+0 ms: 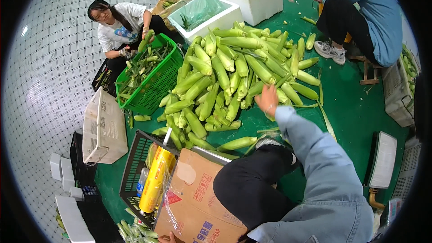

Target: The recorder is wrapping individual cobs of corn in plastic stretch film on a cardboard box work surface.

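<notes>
My right hand [267, 100] reaches to the near right side of a big heap of corn ears in green husks [222, 71]. Its fingertips meet the husks there; whether they grip an ear is hidden. At the bottom edge of the picture, a few fingers of my left hand [167, 238] show by a cardboard sheet [202, 192] that bears print. Most of that hand is out of view. Beside the cardboard stands a black plastic crate [130, 172] with a yellow roll of plastic wrap [155, 179] and a plastic bottle [142, 179]. One loose ear [238, 143] lies near my shoe.
A person [121, 23] across the heap holds an ear over a green crate [145, 98] of husk trimmings. Another person [364, 20] sits at right. White foam boxes [249, 5] stand behind; a pale crate [106, 128] is at left. Wrapped corn [133, 231] lies bottom left.
</notes>
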A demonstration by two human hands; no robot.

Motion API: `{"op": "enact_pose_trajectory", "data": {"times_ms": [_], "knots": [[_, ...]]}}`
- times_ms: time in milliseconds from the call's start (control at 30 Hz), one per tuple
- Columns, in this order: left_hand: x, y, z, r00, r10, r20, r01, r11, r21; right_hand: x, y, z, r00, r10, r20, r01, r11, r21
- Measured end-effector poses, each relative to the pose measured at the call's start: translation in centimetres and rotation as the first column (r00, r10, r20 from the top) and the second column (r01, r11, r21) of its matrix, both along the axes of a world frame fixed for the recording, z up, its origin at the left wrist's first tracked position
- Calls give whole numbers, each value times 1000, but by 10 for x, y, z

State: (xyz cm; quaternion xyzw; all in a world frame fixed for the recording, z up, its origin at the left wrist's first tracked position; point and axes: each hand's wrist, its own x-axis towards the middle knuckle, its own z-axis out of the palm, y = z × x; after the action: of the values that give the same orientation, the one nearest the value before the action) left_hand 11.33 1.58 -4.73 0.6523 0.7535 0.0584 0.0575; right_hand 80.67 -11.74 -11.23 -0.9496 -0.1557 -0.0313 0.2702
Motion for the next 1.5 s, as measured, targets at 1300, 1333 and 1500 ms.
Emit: {"op": "enact_pose_trajectory", "data": {"times_ms": [1300,1333,1500], "knots": [[48,3,45,975,-219,31,217,975,54,-101,13,209,93,864,-495,-110,503,857],[43,-1,51,982,-190,19,190,982,4,-122,40,210,34,866,-498,-180,496,850],[46,-14,44,990,-135,-44,126,979,-162,-232,106,195,208,899,-386,-717,409,564]]}}
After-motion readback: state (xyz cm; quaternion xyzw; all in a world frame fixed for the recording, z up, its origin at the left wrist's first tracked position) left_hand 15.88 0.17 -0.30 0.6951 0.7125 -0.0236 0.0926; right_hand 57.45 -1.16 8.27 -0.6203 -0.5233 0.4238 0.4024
